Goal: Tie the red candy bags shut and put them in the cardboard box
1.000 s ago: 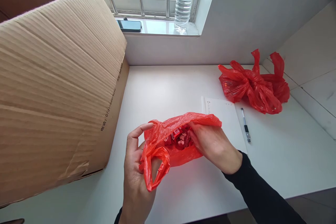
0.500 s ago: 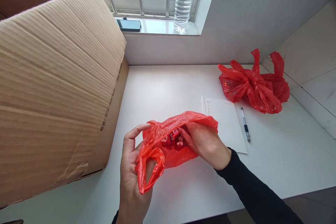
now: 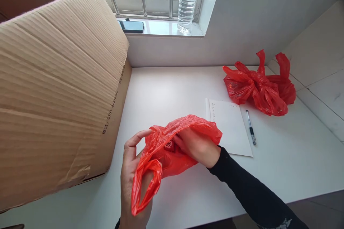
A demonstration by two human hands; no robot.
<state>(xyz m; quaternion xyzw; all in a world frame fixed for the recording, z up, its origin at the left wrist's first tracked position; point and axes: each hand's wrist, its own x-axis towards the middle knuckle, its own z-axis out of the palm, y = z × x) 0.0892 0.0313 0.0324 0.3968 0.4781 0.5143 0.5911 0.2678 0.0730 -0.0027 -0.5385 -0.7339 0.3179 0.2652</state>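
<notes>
A person's two bare hands work at a red plastic bag above a white table [image 3: 163,93]. The left hand [image 3: 129,182] grasps the left end of the open red plastic bag [image 3: 174,164], a digit at its rim and a handle loop hanging across the palm. The right hand [image 3: 197,146], below a black sleeve [image 3: 236,182], reaches inside the bag; its fingertips are hidden, so I cannot tell whether they grip anything. Beside them, within the bag's mouth, shows a small dark-red wrapped packet [image 3: 169,145]. A large open cardboard box [image 3: 61,89] fills the left side. Right of the bag lie a white notebook [image 3: 233,128] and a clear pen with a black grip [image 3: 251,127]; behind these sits a knotted red plastic bag [image 3: 259,87]. On the windowsill [image 3: 161,27], behind the table, a smartphone [image 3: 131,26] lies flat and a clear water bottle [image 3: 186,9] stands upright.
</notes>
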